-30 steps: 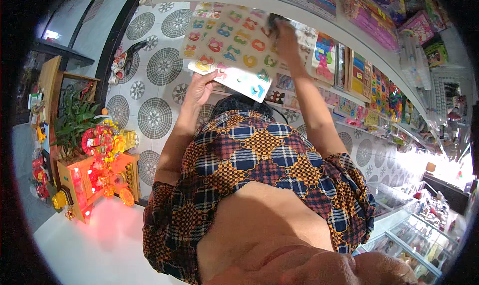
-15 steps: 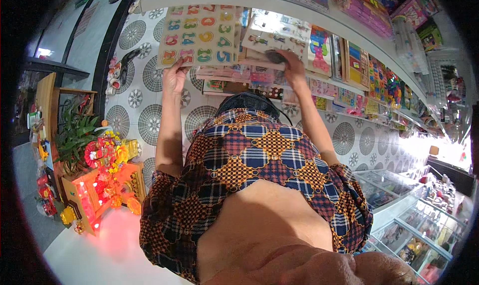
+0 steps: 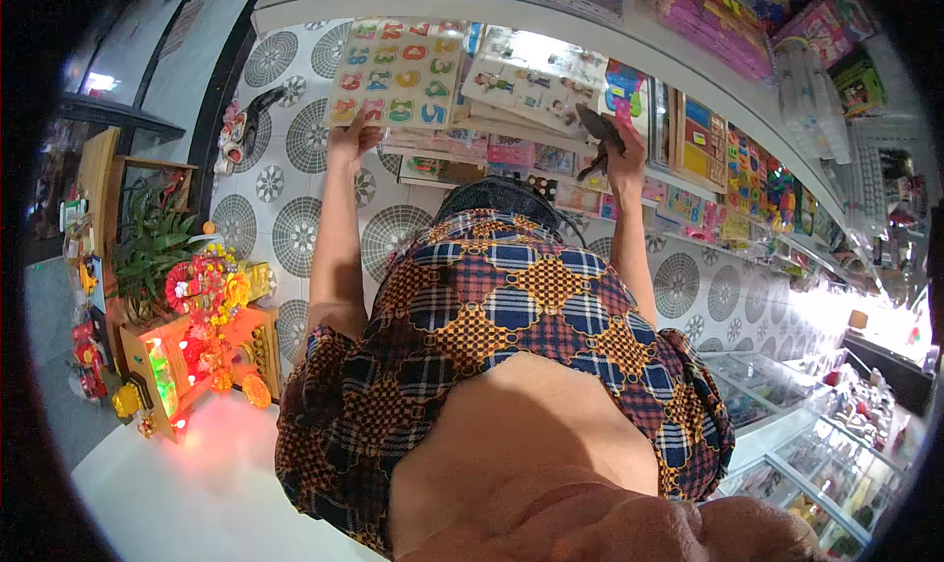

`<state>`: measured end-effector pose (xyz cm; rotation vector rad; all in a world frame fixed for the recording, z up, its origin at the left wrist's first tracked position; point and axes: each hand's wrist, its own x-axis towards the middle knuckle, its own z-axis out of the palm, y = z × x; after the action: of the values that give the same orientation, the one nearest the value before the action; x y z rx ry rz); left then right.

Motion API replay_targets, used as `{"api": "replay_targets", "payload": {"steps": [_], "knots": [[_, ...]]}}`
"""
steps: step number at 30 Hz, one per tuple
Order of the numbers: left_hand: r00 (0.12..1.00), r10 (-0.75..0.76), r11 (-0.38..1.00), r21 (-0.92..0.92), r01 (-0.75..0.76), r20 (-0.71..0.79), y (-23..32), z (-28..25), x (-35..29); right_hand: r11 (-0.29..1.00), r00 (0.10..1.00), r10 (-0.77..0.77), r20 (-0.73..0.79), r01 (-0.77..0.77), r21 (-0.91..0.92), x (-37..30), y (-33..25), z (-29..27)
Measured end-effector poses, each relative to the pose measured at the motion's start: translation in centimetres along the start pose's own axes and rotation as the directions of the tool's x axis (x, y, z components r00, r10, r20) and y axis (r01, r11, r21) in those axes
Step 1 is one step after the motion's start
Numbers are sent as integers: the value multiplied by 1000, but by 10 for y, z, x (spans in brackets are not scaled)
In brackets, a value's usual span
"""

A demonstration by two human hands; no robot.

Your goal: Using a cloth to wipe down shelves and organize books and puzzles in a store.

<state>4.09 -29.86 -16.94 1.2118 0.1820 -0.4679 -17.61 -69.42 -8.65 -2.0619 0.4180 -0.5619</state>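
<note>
At left fingers (image 3: 368,136), number board (image 3: 400,77) pointing away lengthwise

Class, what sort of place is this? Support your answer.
Probably a toy or stationery shop, judging by the glass display cases, the pink packages stacked on a shelf, and the colourful number board.

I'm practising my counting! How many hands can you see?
2. The left hand is at the number sheet's lower edge. The right hand is further right, holding a dark cloth. No other hands show.
</note>
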Motion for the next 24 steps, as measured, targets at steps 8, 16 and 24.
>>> {"api": "replay_targets", "payload": {"steps": [8, 16, 24], "knots": [[893, 36, 955, -249, -163, -449, -30, 44, -43, 997, 1000, -14, 0, 14, 73, 7, 6, -9], [991, -42, 932, -354, 83, 124, -35, 144, -51, 989, 994, 48, 98, -61, 135, 2, -16, 13], [1000, -8, 968, -251, 12, 15, -29, 150, -13, 994, 986, -18, 163, 0, 109, 5, -12, 17]]}}
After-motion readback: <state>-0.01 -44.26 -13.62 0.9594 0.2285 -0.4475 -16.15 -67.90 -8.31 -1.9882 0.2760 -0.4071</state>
